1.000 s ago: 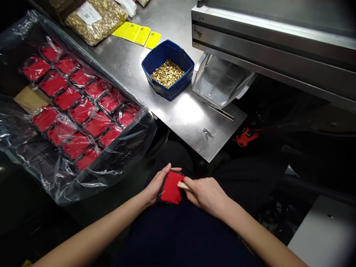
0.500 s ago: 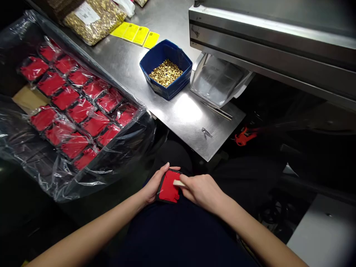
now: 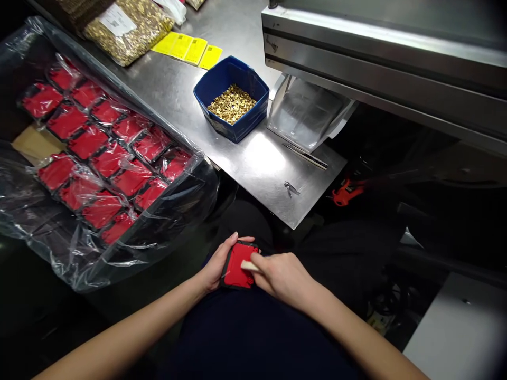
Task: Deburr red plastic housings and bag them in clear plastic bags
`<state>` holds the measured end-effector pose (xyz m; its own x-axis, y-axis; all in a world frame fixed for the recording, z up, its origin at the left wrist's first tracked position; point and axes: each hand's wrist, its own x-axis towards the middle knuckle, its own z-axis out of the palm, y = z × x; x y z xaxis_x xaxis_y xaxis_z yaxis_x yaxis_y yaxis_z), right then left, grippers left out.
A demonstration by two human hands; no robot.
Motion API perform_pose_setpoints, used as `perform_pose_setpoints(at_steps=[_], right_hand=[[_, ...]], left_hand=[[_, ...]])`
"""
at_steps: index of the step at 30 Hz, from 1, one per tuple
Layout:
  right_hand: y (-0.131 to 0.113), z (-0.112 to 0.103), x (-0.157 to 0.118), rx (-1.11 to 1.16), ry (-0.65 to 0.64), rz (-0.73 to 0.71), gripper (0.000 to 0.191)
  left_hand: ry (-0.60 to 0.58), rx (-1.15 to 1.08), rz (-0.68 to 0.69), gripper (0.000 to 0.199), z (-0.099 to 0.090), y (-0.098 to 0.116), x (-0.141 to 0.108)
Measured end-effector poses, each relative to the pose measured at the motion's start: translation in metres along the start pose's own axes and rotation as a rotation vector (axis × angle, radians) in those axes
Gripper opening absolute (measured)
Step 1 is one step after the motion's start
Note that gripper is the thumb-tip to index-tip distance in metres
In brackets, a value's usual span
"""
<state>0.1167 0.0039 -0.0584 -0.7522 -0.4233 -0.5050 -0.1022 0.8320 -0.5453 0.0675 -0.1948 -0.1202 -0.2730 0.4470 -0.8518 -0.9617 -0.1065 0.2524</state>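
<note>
A flat red plastic part with black edges [image 3: 235, 266] rests above my lap. Around its left side my left hand [image 3: 216, 268] is closed, the thumb along the upper edge. My right hand [image 3: 284, 273] is closed on a short off-white stick [image 3: 249, 266]. The tip of that stick lies over the red face; whether it presses on it I cannot tell. Several similar red parts [image 3: 106, 208], wrapped in clear film, stand in rows in a plastic-lined box [image 3: 51, 264] at the left.
On the metal table [image 3: 273, 198] stands a blue bin [image 3: 247, 126] of small brass pieces. Nearby are a clear-bottomed white tray [image 3: 311, 113], a dark thin strip [image 3: 304, 157] and a small metal tool [image 3: 292, 188]. Yellow labels [image 3: 194, 50] and a bag of brass pieces [image 3: 130, 39] lie behind. A metal beam [image 3: 356, 58] crosses the upper right.
The right hand and the stick have shifted slightly left across the red face. The left hand keeps its hold. The whole view has moved a little.
</note>
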Motion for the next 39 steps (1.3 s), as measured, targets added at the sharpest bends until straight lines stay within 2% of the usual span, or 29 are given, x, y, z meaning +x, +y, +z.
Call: perform_pose_setpoints(at_steps=[3, 7, 10, 12, 16, 20, 25, 29, 34, 39], right_hand=[[0.0008, 0.0007, -0.0010, 0.017, 0.005, 0.043, 0.016], [0.0025, 0.0010, -0.0001, 0.015, -0.036, -0.029, 0.012], [0.0057, -0.0004, 0.0017, 0.012, -0.012, -0.009, 0.018], [0.0074, -0.0009, 0.0021, 0.017, -0.024, -0.003, 0.015], [0.0084, -0.0004, 0.0045, -0.004, -0.047, -0.082, 0.011], [0.0096, 0.0000, 0.0049, -0.023, -0.032, -0.022, 0.012], [0.0063, 0.0014, 0.0039, -0.024, -0.037, -0.080, 0.011], [0.0056, 0.0008, 0.0044, -0.015, -0.018, -0.012, 0.012], [0.0040, 0.0015, 0.0050, -0.030, -0.039, -0.073, 0.012], [0.0042, 0.0005, 0.0054, -0.041, -0.032, -0.016, 0.010]], left_hand=[[0.020, 0.018, -0.013, 0.056, 0.0006, 0.0002, 0.0001], [-0.016, -0.018, -0.006, 0.057, 0.0008, -0.0001, 0.0007], [0.016, 0.007, -0.011, 0.057, 0.0006, 0.0000, 0.0013], [0.021, 0.022, -0.014, 0.057, 0.0007, 0.0001, 0.0015], [-0.001, -0.015, -0.005, 0.058, 0.0014, 0.0004, 0.0014], [0.021, 0.012, -0.032, 0.057, 0.0017, 0.0013, 0.0000], [-0.031, -0.032, -0.031, 0.058, 0.0013, 0.0028, -0.0027], [-0.023, -0.005, -0.042, 0.057, -0.0003, 0.0026, -0.0030], [-0.041, -0.034, -0.027, 0.058, -0.0003, 0.0026, -0.0023], [-0.023, -0.019, -0.041, 0.057, 0.0003, 0.0030, -0.0026]])
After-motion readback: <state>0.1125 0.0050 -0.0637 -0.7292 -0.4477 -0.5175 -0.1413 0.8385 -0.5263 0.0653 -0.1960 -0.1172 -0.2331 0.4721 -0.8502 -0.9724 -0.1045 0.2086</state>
